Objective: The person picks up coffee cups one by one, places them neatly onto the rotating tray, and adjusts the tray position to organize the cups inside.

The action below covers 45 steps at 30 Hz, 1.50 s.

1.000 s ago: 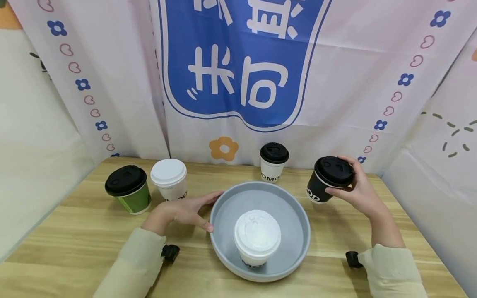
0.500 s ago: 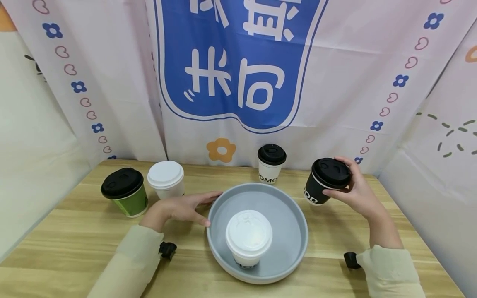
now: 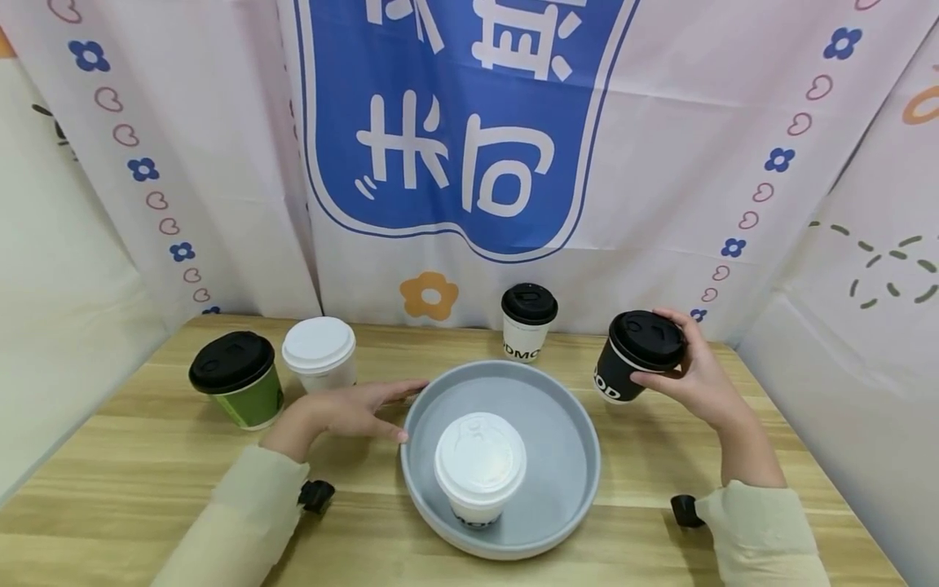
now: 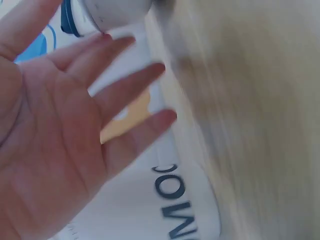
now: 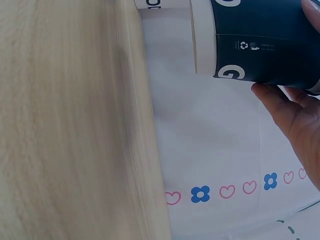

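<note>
A grey round tray (image 3: pixel 553 456) holds a white-lidded paper cup (image 3: pixel 480 469), standing left of its middle. My left hand (image 3: pixel 341 414) is at the tray's left rim, thumb tip right at the edge, fingers extended and holding nothing. The left wrist view shows that hand (image 4: pixel 65 115) with spread fingers and its palm bare. My right hand (image 3: pixel 704 379) grips a black paper cup (image 3: pixel 612 371) with a black lid, fingers behind and thumb in front. The right wrist view shows this cup (image 5: pixel 265 45) sideways, with wall cloth visible between its base and the table edge.
A green cup (image 3: pixel 253 399) with a black lid and a white-lidded cup (image 3: pixel 323 350) stand at the left. A white cup (image 3: pixel 524 338) with a black lid stands behind the tray. Printed cloth (image 3: pixel 660 204) hangs along the table's back edge.
The head view has shifted, moving everything leftward in the picture. The white-lidded cup sits farther left within the tray than before. Both hands keep about the same places.
</note>
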Each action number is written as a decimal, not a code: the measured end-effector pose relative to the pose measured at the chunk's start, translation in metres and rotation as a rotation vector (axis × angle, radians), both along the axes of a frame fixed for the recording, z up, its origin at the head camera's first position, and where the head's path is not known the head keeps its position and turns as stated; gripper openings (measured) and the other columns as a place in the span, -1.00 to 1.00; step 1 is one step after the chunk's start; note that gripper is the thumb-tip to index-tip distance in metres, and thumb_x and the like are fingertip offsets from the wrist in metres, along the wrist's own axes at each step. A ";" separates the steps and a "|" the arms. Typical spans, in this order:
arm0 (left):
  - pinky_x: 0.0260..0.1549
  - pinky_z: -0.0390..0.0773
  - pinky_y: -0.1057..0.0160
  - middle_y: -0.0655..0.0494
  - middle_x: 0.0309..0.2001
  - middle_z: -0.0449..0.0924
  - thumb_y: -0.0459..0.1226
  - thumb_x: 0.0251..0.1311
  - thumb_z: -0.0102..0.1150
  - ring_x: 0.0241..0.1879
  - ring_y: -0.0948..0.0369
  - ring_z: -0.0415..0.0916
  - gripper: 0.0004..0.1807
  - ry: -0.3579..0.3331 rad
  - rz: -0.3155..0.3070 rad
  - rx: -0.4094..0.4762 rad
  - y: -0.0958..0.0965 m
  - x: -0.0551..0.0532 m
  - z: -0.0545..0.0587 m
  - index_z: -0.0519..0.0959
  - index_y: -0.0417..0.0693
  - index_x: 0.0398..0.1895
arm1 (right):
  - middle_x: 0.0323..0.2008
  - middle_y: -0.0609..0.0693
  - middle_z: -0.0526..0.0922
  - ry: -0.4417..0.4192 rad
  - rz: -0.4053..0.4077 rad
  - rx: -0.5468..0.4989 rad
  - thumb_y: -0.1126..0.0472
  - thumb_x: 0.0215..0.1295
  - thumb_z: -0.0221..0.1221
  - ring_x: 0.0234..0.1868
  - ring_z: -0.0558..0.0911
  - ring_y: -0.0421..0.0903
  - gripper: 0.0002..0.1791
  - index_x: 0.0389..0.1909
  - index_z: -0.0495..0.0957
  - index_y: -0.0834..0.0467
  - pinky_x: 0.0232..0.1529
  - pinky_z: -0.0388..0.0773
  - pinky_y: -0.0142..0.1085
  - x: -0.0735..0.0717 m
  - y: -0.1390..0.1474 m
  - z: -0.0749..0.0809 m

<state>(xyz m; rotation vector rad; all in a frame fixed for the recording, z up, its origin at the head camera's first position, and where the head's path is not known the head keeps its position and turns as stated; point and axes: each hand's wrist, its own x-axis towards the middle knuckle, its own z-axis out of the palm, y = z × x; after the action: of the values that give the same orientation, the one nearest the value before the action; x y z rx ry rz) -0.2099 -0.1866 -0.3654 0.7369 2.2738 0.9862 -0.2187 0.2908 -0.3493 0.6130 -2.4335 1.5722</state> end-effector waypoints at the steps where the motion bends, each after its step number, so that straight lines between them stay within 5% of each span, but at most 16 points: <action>1: 0.48 0.00 -0.24 -0.15 0.58 -0.03 -0.11 0.31 0.24 0.55 -0.20 -0.08 -0.09 0.033 0.004 -0.015 -0.001 0.004 0.001 -0.02 -0.13 0.59 | 0.17 -0.27 0.37 0.001 -0.002 0.000 0.53 0.08 0.36 0.03 0.55 -0.41 0.00 0.48 0.05 0.12 -0.13 0.64 -0.51 0.000 0.000 0.000; 5: 0.43 0.12 -0.28 -0.20 0.54 0.08 -0.05 0.35 0.18 0.51 -0.23 0.05 -0.15 0.207 0.012 -0.010 -0.005 0.026 0.001 0.06 -0.20 0.56 | 0.18 -0.26 0.34 0.002 -0.008 0.002 0.53 0.08 0.36 0.04 0.53 -0.41 0.01 0.49 0.03 0.11 -0.12 0.63 -0.53 0.000 -0.001 0.001; 9: 0.40 0.18 -0.27 -0.15 0.52 0.15 0.04 0.30 0.21 0.48 -0.19 0.14 -0.13 0.350 0.101 0.007 -0.001 0.054 -0.001 0.11 -0.12 0.55 | 0.21 -0.21 0.33 0.001 -0.010 0.015 0.51 0.08 0.37 0.06 0.51 -0.40 0.02 0.50 0.03 0.10 -0.10 0.63 -0.53 -0.001 -0.001 0.003; 14: 0.39 0.14 -0.30 -0.12 0.56 0.05 0.19 0.21 0.22 0.50 -0.21 0.08 -0.01 0.436 0.256 -0.051 0.016 0.087 -0.002 0.07 -0.05 0.57 | 0.26 -0.09 0.31 -0.007 -0.011 0.025 0.49 0.08 0.38 0.07 0.51 -0.40 0.03 0.50 0.01 0.12 -0.09 0.62 -0.53 -0.002 -0.003 0.004; 20: 0.35 0.19 -0.33 -0.10 0.57 -0.06 0.41 0.09 0.11 0.53 -0.22 -0.02 0.18 0.531 0.349 -0.188 0.039 0.110 -0.010 0.04 -0.15 0.57 | 0.30 0.02 0.28 -0.016 -0.020 0.039 0.46 0.08 0.39 0.07 0.49 -0.40 0.03 0.50 0.02 0.10 -0.09 0.62 -0.53 -0.001 -0.003 0.003; 29: 0.31 0.27 -0.35 -0.07 0.59 -0.12 0.60 -0.01 -0.15 0.57 -0.16 -0.14 0.30 0.543 0.395 -0.375 0.057 0.126 -0.014 0.03 -0.17 0.57 | 0.28 -0.01 0.30 -0.022 -0.020 0.039 0.47 0.09 0.39 0.07 0.50 -0.39 0.03 0.50 0.02 0.09 -0.08 0.62 -0.53 -0.001 -0.005 0.004; 45: 0.25 0.34 -0.35 -0.15 0.56 0.04 0.56 0.07 -0.18 0.55 -0.17 -0.05 0.26 0.563 0.409 -0.430 0.062 0.132 -0.016 0.09 -0.27 0.53 | 0.35 0.13 0.23 -0.026 -0.006 0.057 0.44 0.10 0.40 0.07 0.48 -0.38 0.03 0.51 0.03 0.05 -0.10 0.62 -0.51 0.001 -0.007 0.003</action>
<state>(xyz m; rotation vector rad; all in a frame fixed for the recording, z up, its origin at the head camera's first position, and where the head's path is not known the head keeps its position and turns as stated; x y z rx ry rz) -0.0778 -0.1243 -0.3814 0.3956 3.0767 0.4359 -0.2179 0.2834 -0.3465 0.5981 -2.5042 1.5223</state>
